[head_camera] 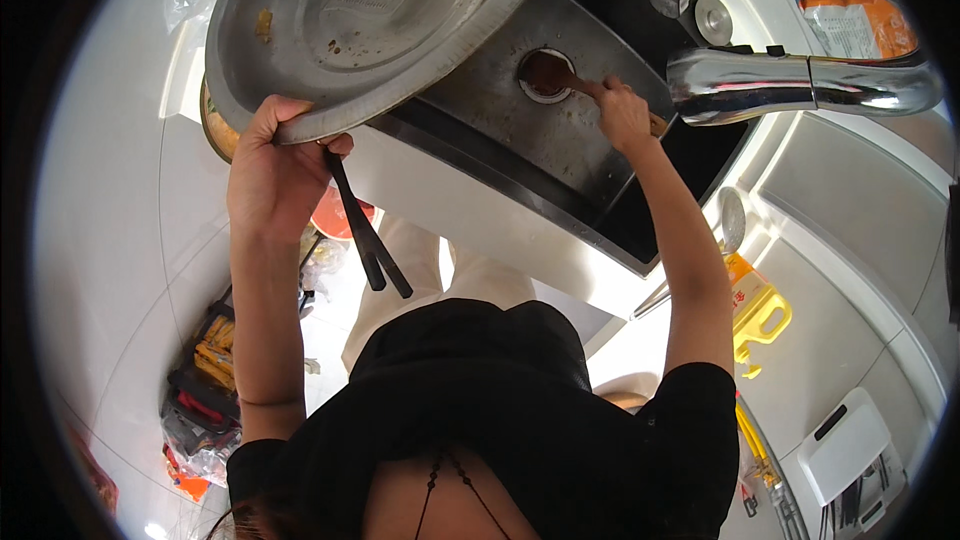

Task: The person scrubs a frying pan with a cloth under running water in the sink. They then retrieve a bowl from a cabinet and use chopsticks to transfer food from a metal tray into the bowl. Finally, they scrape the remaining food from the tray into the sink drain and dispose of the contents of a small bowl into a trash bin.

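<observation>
My left hand grips the rim of a large round metal plate tilted over the left part of the sink, and also holds a pair of black chopsticks pointing down. Food scraps and a yellow smear lie on the plate. My right hand is closed around the handle of a wooden spoon or spatula. Its reddish-brown head is at the round drain opening in the metal sink; whether it goes into the opening I cannot tell.
A chrome faucet rises right of the sink, near a round metal strainer or plug. A plastic package lies behind it. Bagged goods stand at lower left. A yellow-handled container and a white cutting board are at the right.
</observation>
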`<state>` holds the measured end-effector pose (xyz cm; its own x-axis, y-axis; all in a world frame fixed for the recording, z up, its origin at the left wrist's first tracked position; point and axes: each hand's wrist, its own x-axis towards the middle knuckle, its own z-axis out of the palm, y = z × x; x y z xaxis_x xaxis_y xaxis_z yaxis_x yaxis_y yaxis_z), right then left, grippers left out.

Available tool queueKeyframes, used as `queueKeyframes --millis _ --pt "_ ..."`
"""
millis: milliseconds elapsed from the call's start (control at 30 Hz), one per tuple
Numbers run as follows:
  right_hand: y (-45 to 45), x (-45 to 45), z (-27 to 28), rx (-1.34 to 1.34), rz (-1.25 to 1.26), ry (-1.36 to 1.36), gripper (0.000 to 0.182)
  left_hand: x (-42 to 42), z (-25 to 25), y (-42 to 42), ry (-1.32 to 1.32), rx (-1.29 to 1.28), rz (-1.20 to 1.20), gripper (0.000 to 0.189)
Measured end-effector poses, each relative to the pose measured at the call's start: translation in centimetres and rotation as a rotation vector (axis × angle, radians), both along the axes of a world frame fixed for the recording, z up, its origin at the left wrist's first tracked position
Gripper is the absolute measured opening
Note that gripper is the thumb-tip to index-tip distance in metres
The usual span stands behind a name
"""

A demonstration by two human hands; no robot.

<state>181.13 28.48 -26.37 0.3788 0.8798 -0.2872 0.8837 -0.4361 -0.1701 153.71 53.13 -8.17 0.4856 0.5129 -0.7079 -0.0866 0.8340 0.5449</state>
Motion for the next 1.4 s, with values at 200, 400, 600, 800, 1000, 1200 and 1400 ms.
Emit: queueKeyframes --millis 200,400,600,800,1000,1200,1400 --pt "4.6 -0.7 -2.1 -0.006 -0.066 -0.055 0.048 0.9 0.7 -0.4 0.018 -0.001 0.039 0.006" --pt "-2.0 -0.3 -3.1 -0.035 -0.239 -0.093 0.04 0.0 0.2 0.0 0.011 -0.004 0.018 0.006" --pt "0.9 0.7 -4.0 -0.019 -0.335 -0.117 0.037 0.5 -0.2 0.8 -0.06 0.0 -0.028 0.007" --pt "-0.5 -2.1 -3.6 -0.085 -0.372 -0.012 0.035 0.4 0.4 1.2 -0.047 -0.019 0.014 0.007" --pt "7.7 -4.3 -1.3 0.021 -0.23 0.061 0.029 0.3 0.2 1.1 -0.048 -0.042 0.036 0.007" --pt "12.7 -3.6 -2.8 -0.029 -0.142 0.015 0.024 0.2 0.2 0.7 -0.002 -0.002 0.023 0.008" --pt "5.4 -3.0 -1.7 -0.095 -0.176 -0.041 0.03 -0.5 -0.2 1.6 -0.025 -0.013 0.035 0.01"
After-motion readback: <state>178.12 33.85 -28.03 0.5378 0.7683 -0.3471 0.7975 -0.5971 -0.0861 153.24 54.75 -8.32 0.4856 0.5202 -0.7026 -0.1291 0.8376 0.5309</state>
